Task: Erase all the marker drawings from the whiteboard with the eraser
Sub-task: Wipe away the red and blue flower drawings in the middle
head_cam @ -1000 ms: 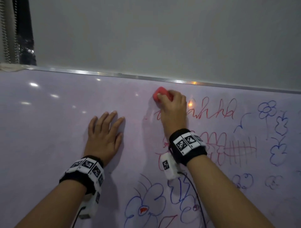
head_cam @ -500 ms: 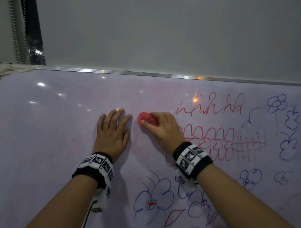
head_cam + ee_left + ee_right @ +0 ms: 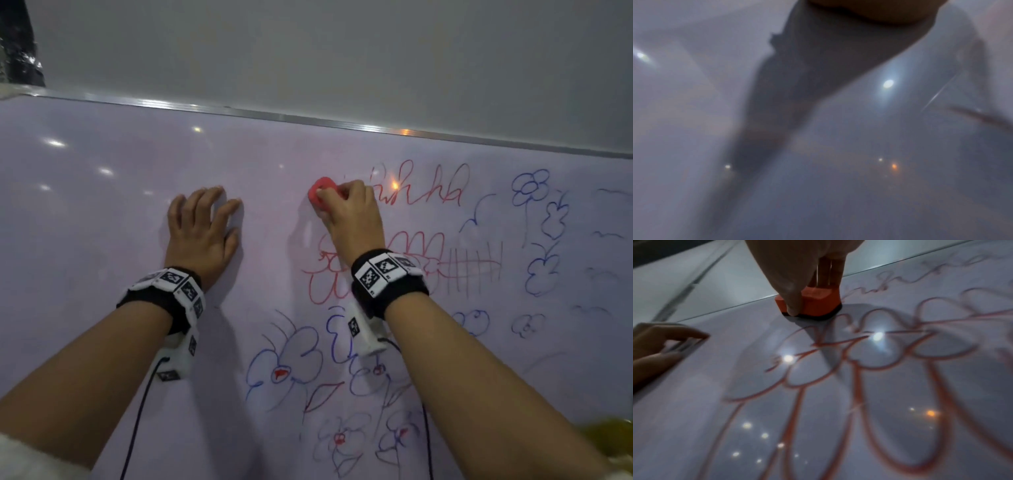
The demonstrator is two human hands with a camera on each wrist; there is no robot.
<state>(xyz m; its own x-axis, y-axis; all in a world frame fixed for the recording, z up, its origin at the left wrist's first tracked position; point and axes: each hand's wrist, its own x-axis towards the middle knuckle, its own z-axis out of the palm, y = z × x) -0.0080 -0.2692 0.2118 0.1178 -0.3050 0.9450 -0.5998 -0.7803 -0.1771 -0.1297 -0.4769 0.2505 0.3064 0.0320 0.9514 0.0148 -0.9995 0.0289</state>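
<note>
The left hand (image 3: 202,233) lies flat, fingers spread, on the whiteboard (image 3: 85,212). To its right, the right hand (image 3: 352,212) pinches the red eraser (image 3: 320,195) against the board; red scribbles (image 3: 421,192) continue rightward.

Classroom or office, wall-mounted whiteboard (image 3: 102,212)

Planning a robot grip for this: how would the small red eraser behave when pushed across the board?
The eraser looks blocky and rigid, with a flat dark pad on the whiteboard, so it probably slides rather than rolls. A few fingers of the right hand hold it, suggesting it's light.
</note>
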